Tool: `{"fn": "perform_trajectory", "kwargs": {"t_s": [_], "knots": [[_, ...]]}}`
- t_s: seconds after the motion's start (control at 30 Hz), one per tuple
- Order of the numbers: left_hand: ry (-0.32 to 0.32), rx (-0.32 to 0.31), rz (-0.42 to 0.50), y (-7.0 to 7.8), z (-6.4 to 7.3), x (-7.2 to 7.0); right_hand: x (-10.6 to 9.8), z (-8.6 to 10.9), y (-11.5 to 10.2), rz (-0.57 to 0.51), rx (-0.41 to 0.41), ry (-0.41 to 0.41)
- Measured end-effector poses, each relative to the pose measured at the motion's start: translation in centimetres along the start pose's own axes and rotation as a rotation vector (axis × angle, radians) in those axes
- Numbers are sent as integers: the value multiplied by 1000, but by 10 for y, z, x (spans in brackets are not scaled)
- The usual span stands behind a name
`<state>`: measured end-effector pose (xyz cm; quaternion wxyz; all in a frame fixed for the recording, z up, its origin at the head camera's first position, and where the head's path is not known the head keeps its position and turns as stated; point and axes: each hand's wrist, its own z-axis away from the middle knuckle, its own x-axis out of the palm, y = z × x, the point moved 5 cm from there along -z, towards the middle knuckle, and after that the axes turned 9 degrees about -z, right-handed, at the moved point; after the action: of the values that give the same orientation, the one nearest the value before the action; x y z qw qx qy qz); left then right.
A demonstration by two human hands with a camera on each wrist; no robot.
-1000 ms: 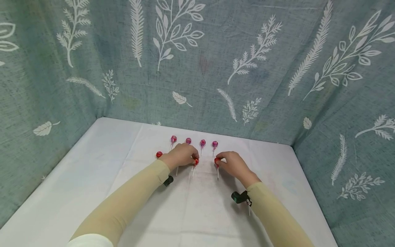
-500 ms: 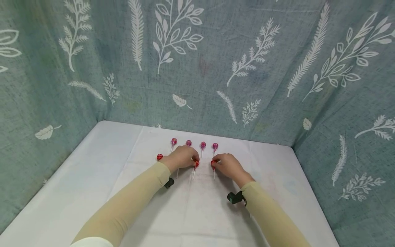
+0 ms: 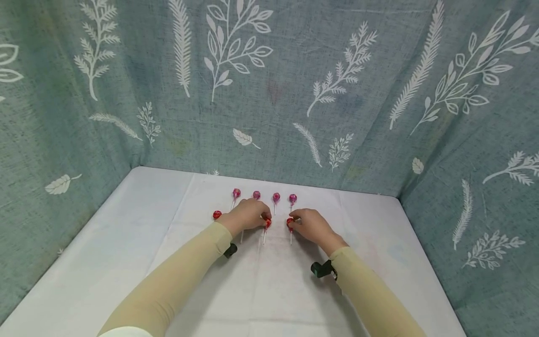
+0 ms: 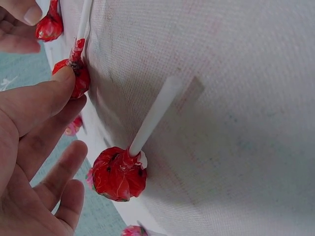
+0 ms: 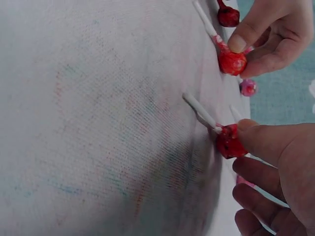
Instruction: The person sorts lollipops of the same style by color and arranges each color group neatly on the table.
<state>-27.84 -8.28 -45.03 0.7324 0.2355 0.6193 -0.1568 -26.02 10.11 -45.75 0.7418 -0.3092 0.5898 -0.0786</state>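
Observation:
Thumb and forefinger of my left hand (image 3: pixel 248 214) pinch the round head of a red-wrapped lollipop (image 4: pixel 78 83), its white stick lying toward me on the cloth. To its right, my right hand (image 3: pixel 312 225) pinches another red lollipop (image 5: pixel 230 141) by the head, stick also toward me. A third red lollipop (image 4: pixel 119 174) lies below the left hand; in the head view the hand covers its head. Farther left is one more red lollipop (image 3: pixel 217 214). Behind the hands stands a row of pink lollipops (image 3: pixel 276 196), their sticks partly hidden by the left hand.
A white cloth (image 3: pixel 269 290) covers the table and shows creases. Blue-green curtains (image 3: pixel 278 93) with white leaf prints rise at the back and both sides. Each wrist carries a small black camera (image 3: pixel 322 269).
My right hand has slid a little left with its red lollipop, closer to the left hand's one, then stayed nearly still. The left hand keeps its place and its pinch.

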Motion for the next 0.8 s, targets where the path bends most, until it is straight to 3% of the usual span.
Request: {"fn": "perform_trajectory", "kwargs": {"t_s": [0.23, 0.8], "knots": [[-2, 0, 8, 0, -3, 0, -14, 15, 5, -34, -8, -6], [-7, -5, 20, -2, -5, 1, -31, 69, 40, -103, -7, 74]]}}
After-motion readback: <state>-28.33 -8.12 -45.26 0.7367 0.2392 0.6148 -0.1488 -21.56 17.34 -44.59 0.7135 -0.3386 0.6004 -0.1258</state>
